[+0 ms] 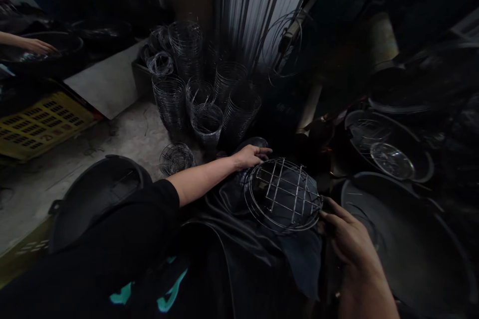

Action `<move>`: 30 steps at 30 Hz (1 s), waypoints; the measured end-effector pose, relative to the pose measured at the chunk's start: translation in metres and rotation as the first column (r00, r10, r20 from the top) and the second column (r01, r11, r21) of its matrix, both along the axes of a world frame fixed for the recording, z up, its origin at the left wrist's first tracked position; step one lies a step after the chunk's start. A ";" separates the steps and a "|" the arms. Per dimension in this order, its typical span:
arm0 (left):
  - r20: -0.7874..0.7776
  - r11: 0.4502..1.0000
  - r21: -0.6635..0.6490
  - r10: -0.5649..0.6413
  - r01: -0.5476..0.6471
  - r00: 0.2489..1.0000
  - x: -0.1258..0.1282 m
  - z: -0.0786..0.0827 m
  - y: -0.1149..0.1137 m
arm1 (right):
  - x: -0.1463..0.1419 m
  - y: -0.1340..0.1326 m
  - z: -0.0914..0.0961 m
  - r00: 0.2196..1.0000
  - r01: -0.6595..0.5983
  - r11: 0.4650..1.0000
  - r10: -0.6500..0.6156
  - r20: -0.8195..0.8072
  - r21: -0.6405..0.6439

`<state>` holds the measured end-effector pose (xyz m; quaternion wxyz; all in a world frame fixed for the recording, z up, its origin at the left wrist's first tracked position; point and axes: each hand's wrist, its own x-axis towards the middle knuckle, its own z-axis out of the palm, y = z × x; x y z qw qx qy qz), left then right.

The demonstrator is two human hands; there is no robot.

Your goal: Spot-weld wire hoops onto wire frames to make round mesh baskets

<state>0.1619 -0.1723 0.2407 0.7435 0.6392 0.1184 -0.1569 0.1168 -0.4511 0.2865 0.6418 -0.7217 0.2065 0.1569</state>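
Observation:
A round wire basket [283, 194] with a grid bottom lies upside down on dark cloth over my lap. My left hand [250, 155] reaches out past its far left rim, fingers stretched and resting on the wire edge and the dark cloth. My right hand [346, 237] sits at the basket's right rim, thumb and fingers pinching the wire ring there. The light is dim and fine detail at the fingertips is hard to see.
Stacks of wire baskets [202, 89] stand on the floor ahead. A single small basket [175, 158] lies nearer. Black tubs [407, 239] sit at the right, another black tub [93, 194] at the left. A yellow crate [37, 124] is far left. Another person's hand [35, 46] shows at upper left.

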 end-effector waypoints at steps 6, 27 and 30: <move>0.034 0.989 0.065 -0.133 0.131 0.991 0.004 -0.010 0.004 | -0.003 -0.003 -0.005 0.995 -0.081 0.994 0.077 -0.055 -0.070; 0.125 0.659 0.628 -0.610 0.414 0.782 -0.038 0.003 0.028 | -0.005 -0.007 -0.026 0.921 -0.386 0.897 0.389 -0.032 -0.215; 0.139 0.694 0.555 -0.621 0.459 0.771 -0.032 0.005 0.032 | -0.001 -0.007 -0.025 0.912 -0.396 0.884 0.411 0.008 -0.248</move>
